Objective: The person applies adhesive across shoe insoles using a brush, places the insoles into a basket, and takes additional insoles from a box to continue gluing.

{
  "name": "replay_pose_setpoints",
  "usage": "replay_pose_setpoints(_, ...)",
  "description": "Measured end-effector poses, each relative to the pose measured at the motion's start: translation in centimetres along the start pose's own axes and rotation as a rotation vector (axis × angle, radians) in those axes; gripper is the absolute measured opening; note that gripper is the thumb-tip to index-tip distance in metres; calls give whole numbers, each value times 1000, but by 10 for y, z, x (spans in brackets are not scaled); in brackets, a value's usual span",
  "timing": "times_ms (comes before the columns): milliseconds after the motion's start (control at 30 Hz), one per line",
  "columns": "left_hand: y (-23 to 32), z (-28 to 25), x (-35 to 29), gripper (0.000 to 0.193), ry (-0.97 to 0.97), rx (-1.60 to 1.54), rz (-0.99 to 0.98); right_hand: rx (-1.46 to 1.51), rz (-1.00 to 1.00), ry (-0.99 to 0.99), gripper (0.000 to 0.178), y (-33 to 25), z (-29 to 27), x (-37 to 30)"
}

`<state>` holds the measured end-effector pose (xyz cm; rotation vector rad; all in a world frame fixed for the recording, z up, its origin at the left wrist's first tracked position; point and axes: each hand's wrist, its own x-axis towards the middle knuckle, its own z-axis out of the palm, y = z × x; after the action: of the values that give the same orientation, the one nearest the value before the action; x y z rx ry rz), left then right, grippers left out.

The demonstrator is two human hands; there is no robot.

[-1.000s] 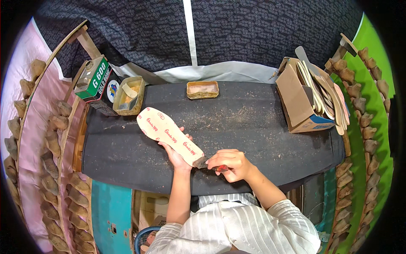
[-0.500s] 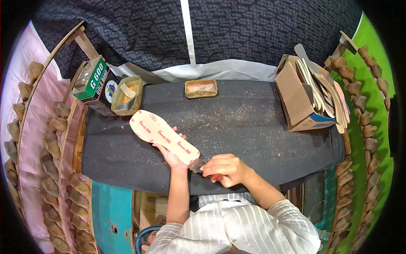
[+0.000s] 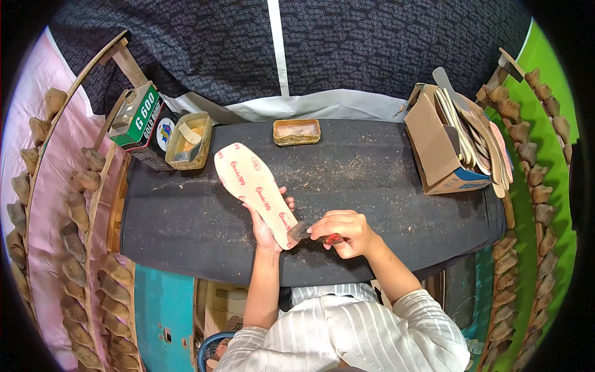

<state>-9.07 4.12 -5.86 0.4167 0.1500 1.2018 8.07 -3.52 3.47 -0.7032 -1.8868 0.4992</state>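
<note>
My left hand supports a cream insole with red print from below, its thumb on the near edge and fingertips showing past the far edge. The insole is tilted, its broad end up and left, its narrow end toward my right hand. In my right hand is a small knife with a dark, wide blade and a red handle partly hidden by the fingers. Its blade touches the insole's edge near the narrow end.
Scraps litter the black cloth-covered table. At the back left stand a green and black can and a yellowish tub; a shallow rectangular dish sits at back centre. A cardboard box holds insole shapes. Racks of wooden shoe lasts flank the table.
The insole has turned clockwise and shifted right, with my left hand under it. My right hand has moved right and slightly up, the knife's blade now higher along the insole's edge.
</note>
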Motion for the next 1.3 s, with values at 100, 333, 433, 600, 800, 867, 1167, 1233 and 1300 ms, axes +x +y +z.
replay_pose_setpoints(100,-4,18,-4,86,82,76,-152,-53,-48,13,29,0,-4,6)
replay_pose_setpoints(333,-9,26,-4,93,42,199,-23,-168,-154,100,30,7,-6,21)
replay_pose_setpoints(433,-8,35,-9,91,20,214,-117,-190,-142,142,31,9,-9,30)
replay_pose_setpoints(600,-2,7,-9,87,-73,235,-222,-228,-198,235,33,11,-5,40)
replay_pose_setpoints(800,-4,38,-8,77,42,149,-87,-178,-180,108,31,4,0,31)
replay_pose_setpoints(867,-7,37,-8,79,148,143,-75,-179,-166,77,31,2,1,29)
replay_pose_setpoints(1167,-6,16,-12,88,38,405,-269,-304,-178,309,28,-2,-15,43)
replay_pose_setpoints(1233,-6,14,-13,86,9,344,-292,-327,-183,311,28,1,-14,44)
replay_pose_setpoints(1300,-5,12,-13,86,2,348,-285,-343,-173,278,27,2,-13,44)
